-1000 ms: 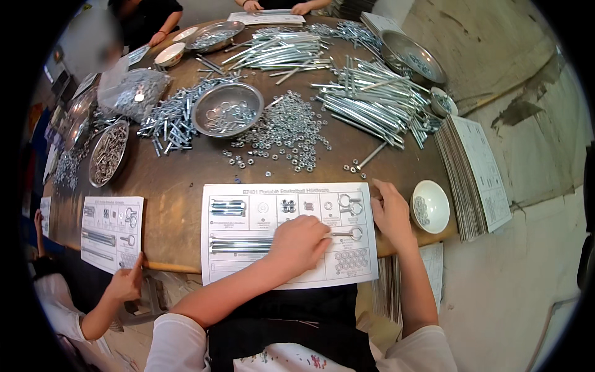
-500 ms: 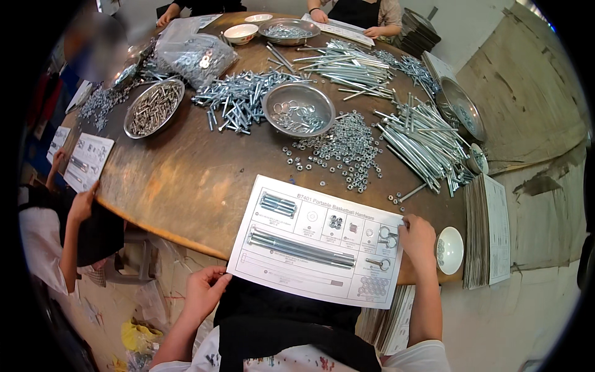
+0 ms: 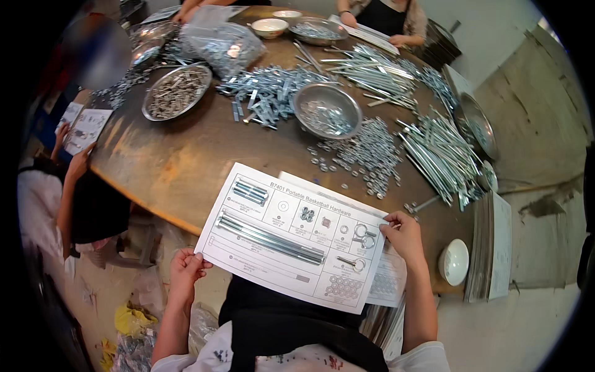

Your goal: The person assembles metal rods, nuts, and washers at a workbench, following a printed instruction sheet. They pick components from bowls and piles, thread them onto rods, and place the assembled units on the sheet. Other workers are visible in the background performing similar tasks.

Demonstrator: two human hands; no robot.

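Note:
Both hands hold a white printed hardware card (image 3: 266,255) above the near table edge, tilted down to the right. Bolts, nuts, rings and pins show on its face. The fingers and thumb of my left hand (image 3: 188,273) pinch its lower left corner. My right hand (image 3: 406,239) grips its upper right corner. Beneath it, a second white sheet (image 3: 389,279) sticks out past the right and upper edges; how it is supported I cannot tell. A pile of small nuts (image 3: 372,152) lies beyond the card.
Past the card are a steel bowl of rings (image 3: 307,93), short bolts (image 3: 266,93), long bolts (image 3: 437,152) and an oval bowl of pins (image 3: 206,74). At right stand a white bowl (image 3: 454,263) and stacked cards (image 3: 486,248). Other people sit left and across, one holding a card (image 3: 85,131).
The card has shifted left, with both hands still on its corners. The second sheet now shows beneath it. The whole view has shifted, moving the table's contents rightward in the picture.

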